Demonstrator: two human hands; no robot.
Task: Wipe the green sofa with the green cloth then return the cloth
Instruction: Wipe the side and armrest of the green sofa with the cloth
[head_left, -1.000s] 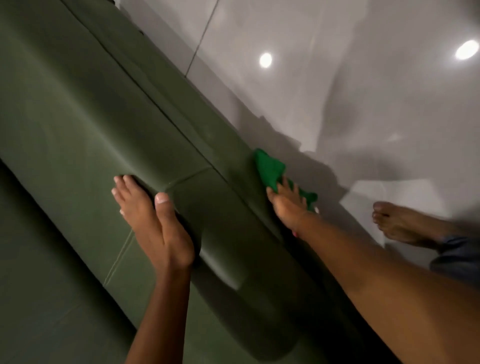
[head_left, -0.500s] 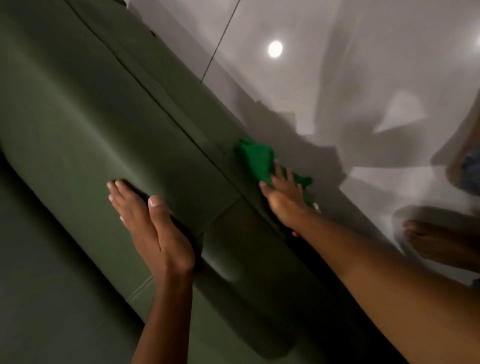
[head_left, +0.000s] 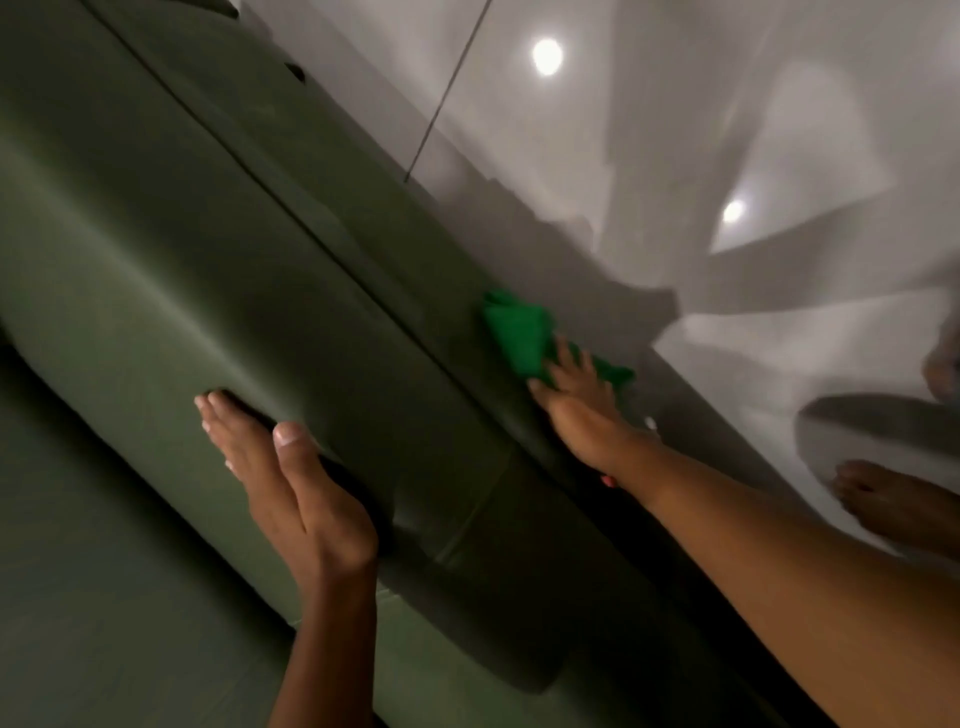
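The dark green sofa (head_left: 171, 249) fills the left half of the view, running diagonally from top left to bottom right. A bright green cloth (head_left: 519, 332) lies bunched on the sofa's outer edge beside the floor. My right hand (head_left: 582, 410) presses flat on the cloth with fingers spread over its lower part. My left hand (head_left: 291, 483) rests flat on the rounded cushion face, fingers together and holding nothing.
A glossy white tiled floor (head_left: 675, 130) lies along the sofa's right side and reflects ceiling lights. A bare foot (head_left: 893, 509) stands on the floor at the right edge. Another blurred body part (head_left: 943, 364) shows at the far right.
My right hand has slid the cloth further along the sofa's outer edge toward the top left. My left hand has shifted along the cushion the same way.
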